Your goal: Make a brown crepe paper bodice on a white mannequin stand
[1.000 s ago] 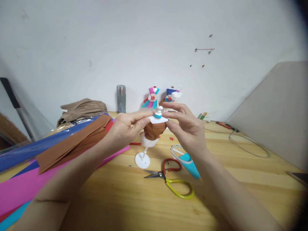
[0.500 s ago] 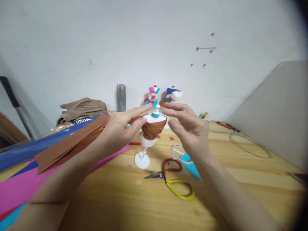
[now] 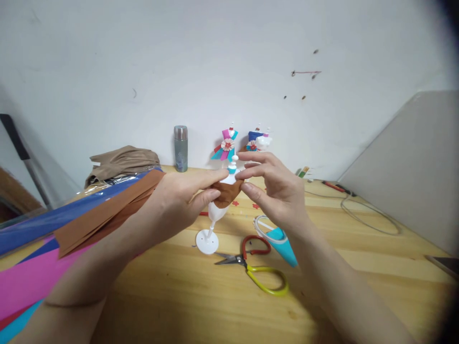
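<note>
A small white mannequin stand with a round base leans slightly between my hands above the table. Brown fabric wraps its upper part, and a turquoise band circles the neck below a white knob. At the wrap's left side, my left hand grips it between thumb and fingers. My right hand pinches the brown edge on the right with thumb and a fingertip, the index finger raised near the knob. Scissors with red and yellow handles lie below the base.
Brown, blue and pink sheets lie at the left by folded tan cloth. A flask and dressed mini mannequins stand at the wall. White ring-shaped tape, a turquoise piece and a cable lie right.
My right hand has moved left and closed onto the brown fabric's edge. The mannequin's base has shifted slightly left, and more of its white lower body shows under the wrap.
</note>
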`<action>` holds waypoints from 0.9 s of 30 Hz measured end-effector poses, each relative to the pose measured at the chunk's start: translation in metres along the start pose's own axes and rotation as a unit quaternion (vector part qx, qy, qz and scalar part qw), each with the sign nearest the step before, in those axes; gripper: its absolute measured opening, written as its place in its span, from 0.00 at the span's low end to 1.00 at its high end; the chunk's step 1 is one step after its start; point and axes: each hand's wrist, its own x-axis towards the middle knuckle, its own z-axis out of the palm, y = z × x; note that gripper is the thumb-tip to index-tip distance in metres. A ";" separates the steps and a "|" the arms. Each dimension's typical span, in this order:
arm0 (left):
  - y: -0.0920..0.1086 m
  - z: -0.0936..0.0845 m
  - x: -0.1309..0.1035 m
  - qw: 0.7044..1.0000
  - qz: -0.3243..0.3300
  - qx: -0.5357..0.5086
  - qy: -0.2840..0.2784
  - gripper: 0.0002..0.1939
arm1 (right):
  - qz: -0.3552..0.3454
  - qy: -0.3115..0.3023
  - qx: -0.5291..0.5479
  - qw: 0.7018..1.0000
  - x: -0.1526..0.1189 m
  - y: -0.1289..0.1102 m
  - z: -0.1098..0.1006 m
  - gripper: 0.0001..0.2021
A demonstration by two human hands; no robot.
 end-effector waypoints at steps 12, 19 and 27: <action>-0.011 -0.007 0.001 0.998 -0.020 -0.046 -0.048 0.15 | -0.023 -0.148 0.020 0.989 0.036 -0.006 -0.006 0.09; -0.024 -0.007 0.005 0.994 -0.038 -0.093 -0.039 0.19 | -0.009 -0.149 0.038 0.988 0.039 0.001 -0.004 0.13; -0.031 -0.009 0.008 0.988 -0.067 -0.137 -0.040 0.17 | -0.002 -0.184 0.046 0.982 0.042 0.009 -0.011 0.08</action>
